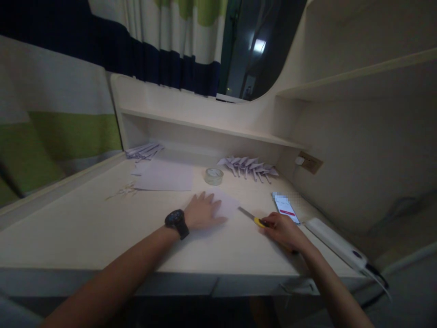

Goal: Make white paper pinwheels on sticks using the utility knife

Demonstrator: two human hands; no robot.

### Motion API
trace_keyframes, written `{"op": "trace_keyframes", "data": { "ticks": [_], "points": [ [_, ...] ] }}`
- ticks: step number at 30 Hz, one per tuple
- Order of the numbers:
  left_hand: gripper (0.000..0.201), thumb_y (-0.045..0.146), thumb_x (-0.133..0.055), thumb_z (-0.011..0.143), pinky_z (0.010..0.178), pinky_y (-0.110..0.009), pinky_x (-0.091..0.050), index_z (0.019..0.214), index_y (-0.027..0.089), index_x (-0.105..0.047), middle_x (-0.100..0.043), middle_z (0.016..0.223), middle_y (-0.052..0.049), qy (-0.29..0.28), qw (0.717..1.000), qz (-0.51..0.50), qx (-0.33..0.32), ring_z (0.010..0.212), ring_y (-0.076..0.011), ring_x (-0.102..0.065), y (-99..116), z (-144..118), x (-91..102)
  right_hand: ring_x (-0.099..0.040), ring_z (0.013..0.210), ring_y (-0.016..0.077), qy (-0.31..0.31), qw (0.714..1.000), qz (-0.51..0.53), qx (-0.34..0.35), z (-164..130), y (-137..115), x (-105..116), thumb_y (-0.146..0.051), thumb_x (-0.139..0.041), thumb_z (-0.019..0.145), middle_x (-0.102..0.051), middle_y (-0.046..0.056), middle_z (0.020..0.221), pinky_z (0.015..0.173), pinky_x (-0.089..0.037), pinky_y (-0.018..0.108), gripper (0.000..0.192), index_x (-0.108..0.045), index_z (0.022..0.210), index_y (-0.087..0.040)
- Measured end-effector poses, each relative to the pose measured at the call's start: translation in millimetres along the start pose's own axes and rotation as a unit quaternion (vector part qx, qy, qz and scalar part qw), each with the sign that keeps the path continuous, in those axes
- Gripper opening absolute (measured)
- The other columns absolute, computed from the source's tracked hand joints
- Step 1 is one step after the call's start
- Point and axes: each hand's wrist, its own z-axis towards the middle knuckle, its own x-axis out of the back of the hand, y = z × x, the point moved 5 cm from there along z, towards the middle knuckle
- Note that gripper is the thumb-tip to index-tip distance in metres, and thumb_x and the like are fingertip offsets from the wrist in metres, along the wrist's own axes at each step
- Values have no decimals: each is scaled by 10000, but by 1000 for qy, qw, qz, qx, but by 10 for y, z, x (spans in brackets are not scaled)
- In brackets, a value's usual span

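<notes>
My left hand, with a black watch on its wrist, lies flat with fingers spread on a small sheet of white paper. In my right hand is a yellow and black utility knife. Its blade is out and points left, just by the paper's right edge; whether it touches the paper I cannot tell. My fingers wrap round the handle and hide most of it. Beyond my left hand stands a roll of clear tape.
Larger white sheets lie at the left, near thin scraps and rolled paper sticks. Folded paper pinwheels line the back. A lit phone and a white power strip lie to the right, below a shelf.
</notes>
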Motion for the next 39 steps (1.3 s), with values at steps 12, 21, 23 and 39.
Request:
{"op": "trace_keyframes", "data": {
  "ticks": [12,21,23,39],
  "points": [
    [792,758,-280,783,942,-684,-219,1385,260,-408,-347,1455,-164,-48,998,15,37,1253,-511,-310,215,-82,-94,-633,909,267,65,974,-119,-180,822,130,-107,-420,-504,871,-662,221,980,755,-414,294,424,-690,948,-47],
    [731,707,-283,813,902,-665,-299,1356,245,-444,-404,1414,-168,-47,998,30,42,1212,-500,-369,281,-96,-83,-632,915,266,79,970,-114,-202,866,171,-139,-450,-505,871,-661,226,981,759,-413,287,456,-683,962,-40],
    [740,717,-272,810,906,-667,-295,1358,249,-441,-398,1420,-164,-46,998,29,41,1217,-501,-364,273,-96,-95,-628,921,261,80,969,-112,-203,874,188,-120,-439,-513,871,-659,221,981,769,-413,280,444,-682,959,-38],
    [696,682,-284,828,929,-662,-268,1331,237,-467,-431,1396,-162,-18,997,41,66,1226,-491,-363,330,-107,-91,-641,905,237,17,995,-7,-97,1370,-681,-220,-373,-628,774,-695,175,962,722,-425,260,292,-695,908,-123]
  ]
}}
